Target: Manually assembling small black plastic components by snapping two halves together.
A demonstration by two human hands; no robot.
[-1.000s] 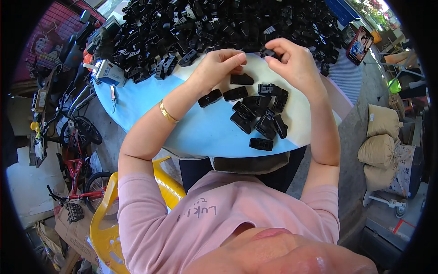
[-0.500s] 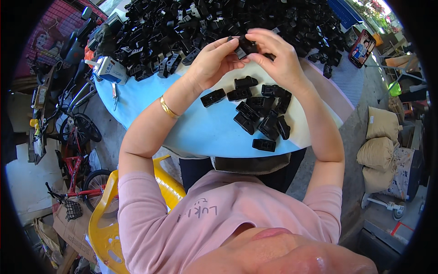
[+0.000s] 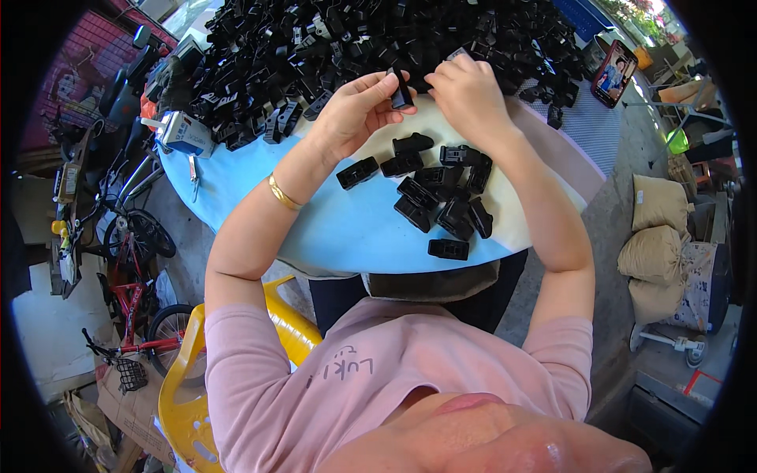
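Observation:
My left hand (image 3: 356, 110) pinches a black plastic part (image 3: 401, 90) between thumb and fingers, holding it tilted over the table. To its right, my right hand (image 3: 471, 94) is curled at the near edge of a big heap of black plastic parts (image 3: 315, 47). A greyish piece (image 3: 457, 54) shows just past its fingertips; the back of the hand hides what the fingers grip. Nearer me, between my forearms, lies a loose group of several black plastic parts (image 3: 448, 249), some leaning on one another.
A pale blue and cream cloth (image 3: 331, 229) covers the round table. A phone (image 3: 614, 72) stands at the right edge. On the left sit a white-and-blue box (image 3: 186, 134) and a small metal tool (image 3: 194, 170). A yellow chair (image 3: 181, 394) and a red bicycle (image 3: 130, 303) are at left.
My hands have moved apart. The right one has turned knuckles-up over the heap's edge, while the left still holds its part, now tilted differently. The view has shifted slightly.

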